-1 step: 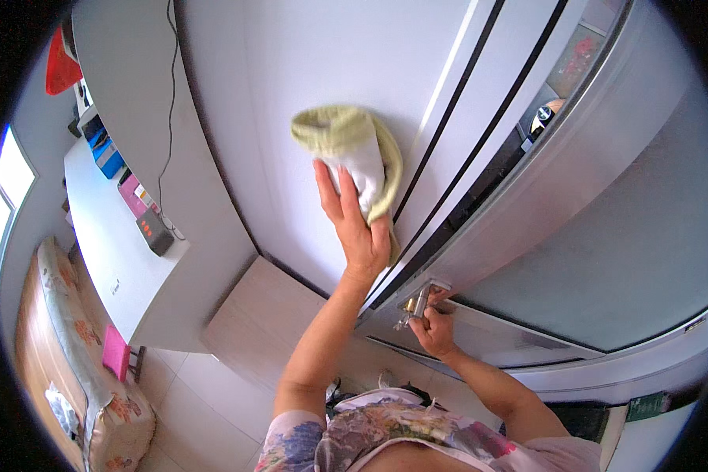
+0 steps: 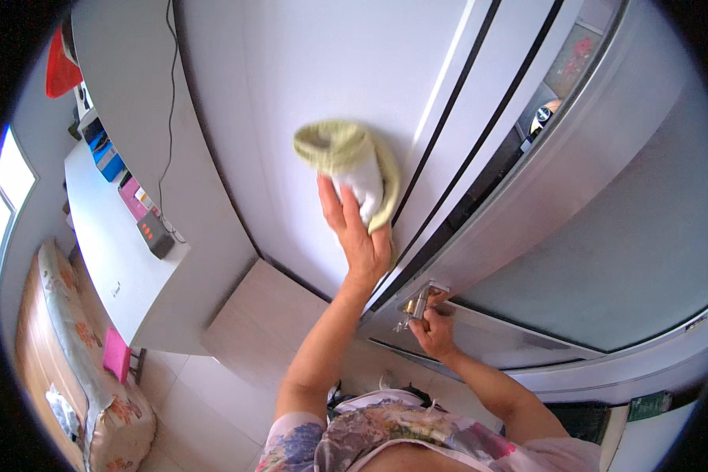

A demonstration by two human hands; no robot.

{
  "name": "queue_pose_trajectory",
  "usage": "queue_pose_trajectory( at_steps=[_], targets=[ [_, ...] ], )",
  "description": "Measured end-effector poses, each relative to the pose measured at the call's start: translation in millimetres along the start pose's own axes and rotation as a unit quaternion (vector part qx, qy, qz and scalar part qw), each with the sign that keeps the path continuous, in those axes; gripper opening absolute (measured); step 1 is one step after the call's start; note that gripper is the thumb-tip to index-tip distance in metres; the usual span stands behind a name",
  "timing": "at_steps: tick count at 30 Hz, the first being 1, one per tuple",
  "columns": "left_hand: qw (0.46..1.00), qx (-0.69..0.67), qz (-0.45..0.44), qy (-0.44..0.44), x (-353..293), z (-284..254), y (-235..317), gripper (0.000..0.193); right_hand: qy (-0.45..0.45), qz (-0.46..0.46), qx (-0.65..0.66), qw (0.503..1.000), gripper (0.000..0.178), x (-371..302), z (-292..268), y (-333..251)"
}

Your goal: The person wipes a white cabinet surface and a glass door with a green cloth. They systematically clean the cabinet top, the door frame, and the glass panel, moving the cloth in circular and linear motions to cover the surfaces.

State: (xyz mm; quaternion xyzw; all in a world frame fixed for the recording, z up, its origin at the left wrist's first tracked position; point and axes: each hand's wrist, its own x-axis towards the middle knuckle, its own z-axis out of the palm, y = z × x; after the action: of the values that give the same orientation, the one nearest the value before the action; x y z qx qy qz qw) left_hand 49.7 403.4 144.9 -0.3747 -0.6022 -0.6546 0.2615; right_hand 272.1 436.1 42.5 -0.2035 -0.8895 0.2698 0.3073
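My left hand (image 2: 362, 240) presses a folded cloth (image 2: 338, 145), yellow-green at the edges and white in the middle, against a smooth white panel (image 2: 291, 63). Its fingers lie over the cloth's near part, and some fingertips are hidden in the folds. To the right, my right hand (image 2: 436, 330) is closed around the metal handle (image 2: 421, 303) of a door with a silver frame (image 2: 495, 244) and a frosted pane (image 2: 606, 259). Small keys (image 2: 402, 323) hang by the handle.
Left of the panel stands a white cabinet (image 2: 134, 71) with a hanging black cable (image 2: 171, 102). Its shelf holds a blue box (image 2: 106, 157) and a grey power strip (image 2: 156, 234). Below are a pink stool (image 2: 116, 354) and a sofa with a flowered cover (image 2: 122, 425). Tiles (image 2: 204, 393) cover the floor.
The cloth under my left hand has slid slightly down the panel, toward me. My right hand stays on the door handle.
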Motion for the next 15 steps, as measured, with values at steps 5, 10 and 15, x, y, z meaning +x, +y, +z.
queue_pose_trajectory(
  at_steps=[5,10,15],
  targets=[
    [0.984,0.032,-0.177,-0.013,-65.5,0.5,-36.6,0.065,0.002,-0.002,-0.03,1.0,0.033,1.7,-1.0,-0.9],
    [0.998,0.017,-0.053,0.003,12.4,-8.9,1.6,0.067,0.014,-0.004,-0.009,1.0,0.032,-4.5,1.8,6.5],
    [0.993,0.007,0.118,0.019,58.4,-1.9,34.6,0.066,0.003,-0.011,0.003,1.0,0.033,-10.9,6.4,5.9]
  ],
)
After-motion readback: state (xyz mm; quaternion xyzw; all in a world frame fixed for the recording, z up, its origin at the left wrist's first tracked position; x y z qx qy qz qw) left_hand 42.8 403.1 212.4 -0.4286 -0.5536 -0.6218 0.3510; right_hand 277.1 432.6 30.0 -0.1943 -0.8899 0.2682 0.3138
